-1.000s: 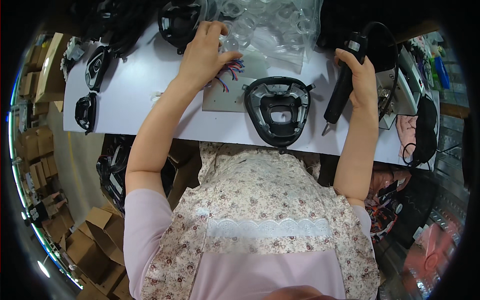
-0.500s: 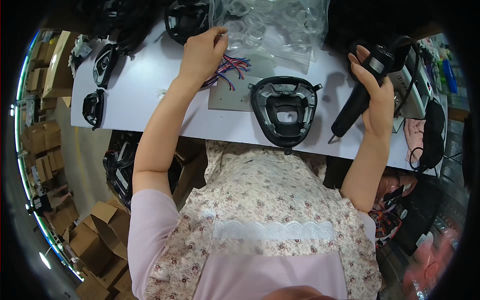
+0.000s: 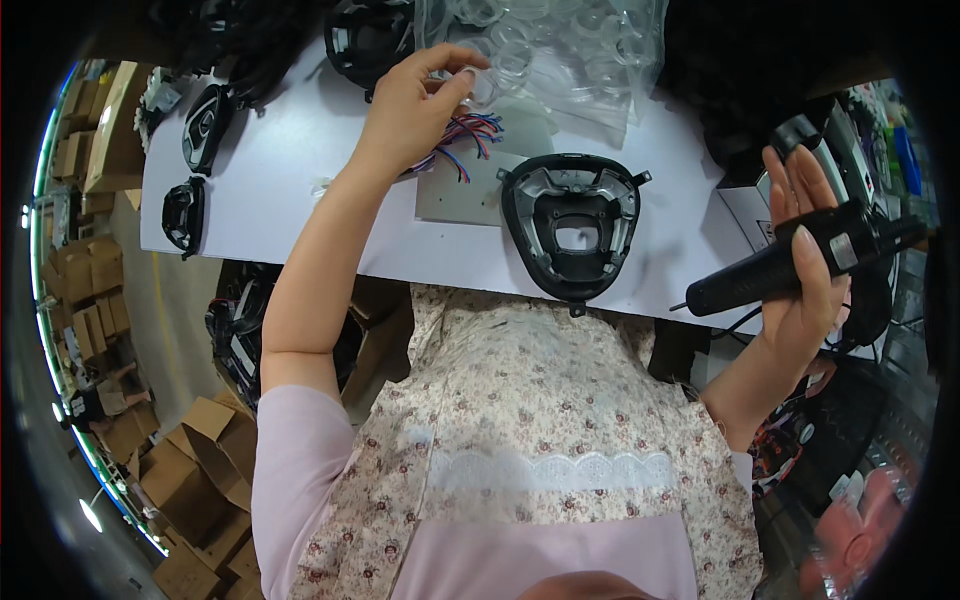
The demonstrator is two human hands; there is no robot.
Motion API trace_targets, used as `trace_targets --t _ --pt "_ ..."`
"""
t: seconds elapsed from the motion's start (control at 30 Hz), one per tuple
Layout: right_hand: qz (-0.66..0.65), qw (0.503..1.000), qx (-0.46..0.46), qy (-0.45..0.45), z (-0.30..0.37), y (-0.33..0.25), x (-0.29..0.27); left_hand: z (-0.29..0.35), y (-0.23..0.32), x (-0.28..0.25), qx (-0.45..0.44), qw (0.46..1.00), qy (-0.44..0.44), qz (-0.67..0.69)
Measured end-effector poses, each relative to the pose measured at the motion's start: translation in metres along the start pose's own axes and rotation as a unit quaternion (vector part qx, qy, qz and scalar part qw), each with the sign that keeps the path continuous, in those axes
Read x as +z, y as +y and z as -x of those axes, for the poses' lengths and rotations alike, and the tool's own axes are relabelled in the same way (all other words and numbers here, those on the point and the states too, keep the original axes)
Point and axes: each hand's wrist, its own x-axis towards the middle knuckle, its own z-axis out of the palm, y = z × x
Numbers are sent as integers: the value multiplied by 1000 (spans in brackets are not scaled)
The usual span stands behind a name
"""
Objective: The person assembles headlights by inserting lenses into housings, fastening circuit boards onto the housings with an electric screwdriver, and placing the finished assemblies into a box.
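My left hand [image 3: 412, 105] is at the far side of the table, thumb and forefinger closed on a clear plastic ring [image 3: 483, 90] beside a clear bag [image 3: 590, 65] of similar rings. Under its fingers lies a bundle of red, blue and black wires [image 3: 466, 135]. On the right, my right hand [image 3: 802, 262] holds a black electric screwdriver [image 3: 740, 280]; the thumb lies across its body, the other fingers stretch behind it, and the thin bit points left. Between my hands, a black and grey shield-shaped housing [image 3: 575, 272] lies near the table's front edge, with an opening in its middle.
A grey plate [image 3: 455, 200] lies under the wires. Another black housing [image 3: 350, 45] sits at the back, two smaller black parts [image 3: 205, 130] [image 3: 183, 215] at the left. A white box [image 3: 748, 205] stands right; cardboard boxes [image 3: 190, 480] fill the floor at left.
My left hand has moved slightly right and now pinches a clear ring. My right hand has moved right and nearer me, swinging the screwdriver from steeply slanted to nearly level.
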Motion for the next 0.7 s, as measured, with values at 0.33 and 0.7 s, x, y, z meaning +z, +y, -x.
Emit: trace_targets --t 0.33,0.7 --pt "-4 1000 -8 30 10 4 -17 41 65 -1 -2 933 -181 312" --pt "2 999 14 -29 20 12 -19 58 71 49 237 956 -171 -21"
